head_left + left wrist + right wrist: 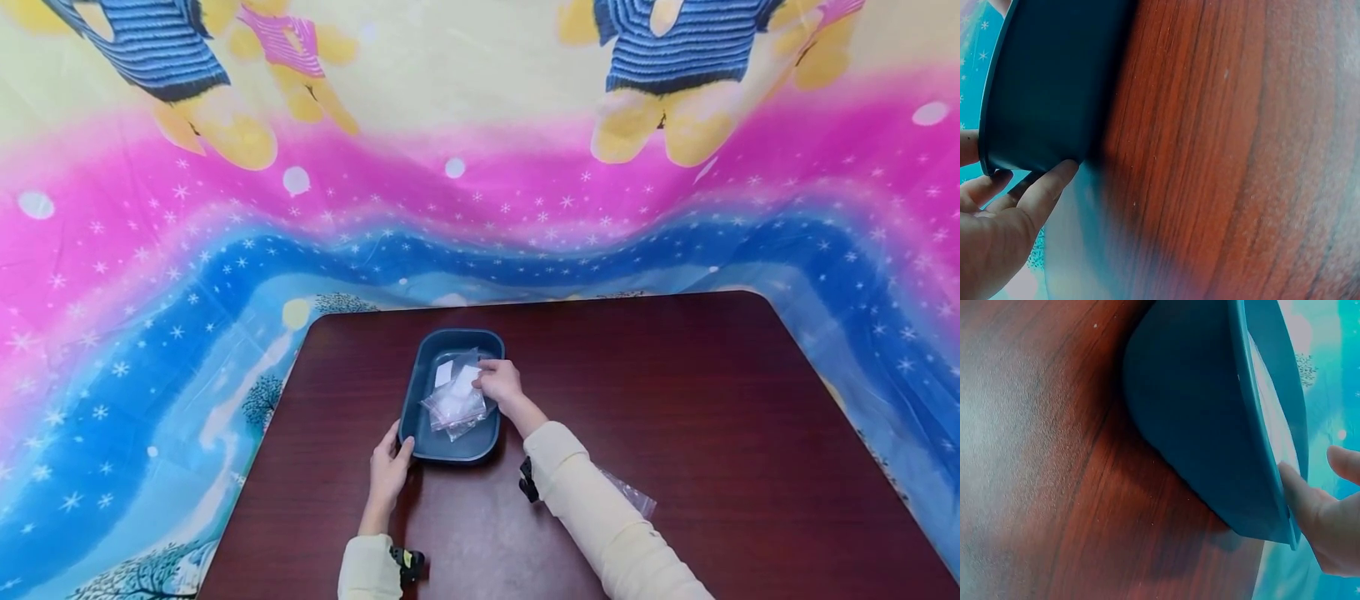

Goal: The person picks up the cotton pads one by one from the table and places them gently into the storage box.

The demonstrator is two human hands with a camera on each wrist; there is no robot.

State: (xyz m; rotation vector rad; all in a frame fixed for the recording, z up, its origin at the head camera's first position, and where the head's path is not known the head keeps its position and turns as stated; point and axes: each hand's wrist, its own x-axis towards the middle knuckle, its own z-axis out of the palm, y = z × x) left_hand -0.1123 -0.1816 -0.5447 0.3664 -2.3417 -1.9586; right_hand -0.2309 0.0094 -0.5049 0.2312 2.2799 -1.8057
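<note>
A dark blue-grey plastic bin (452, 455) stands on the table, with several clear zip bags (457, 404) lying in it, some with white labels or paper. My left hand (387, 471) holds the bin's near left corner; in the left wrist view, its fingers (1054, 181) press against the outer wall near the rim. Over the right rim reaches my right hand (501, 383), its fingertips at the bags. In the right wrist view, the thumb and a finger of that hand (1329, 515) stand apart beside the rim, with no bag visible between them.
Another clear zip bag (633, 495) lies on the dark red-brown table (675, 392), partly hidden by the right sleeve (600, 508). A colourful printed cloth (517, 183) hangs behind and around the table. Each wrist wears a small black camera.
</note>
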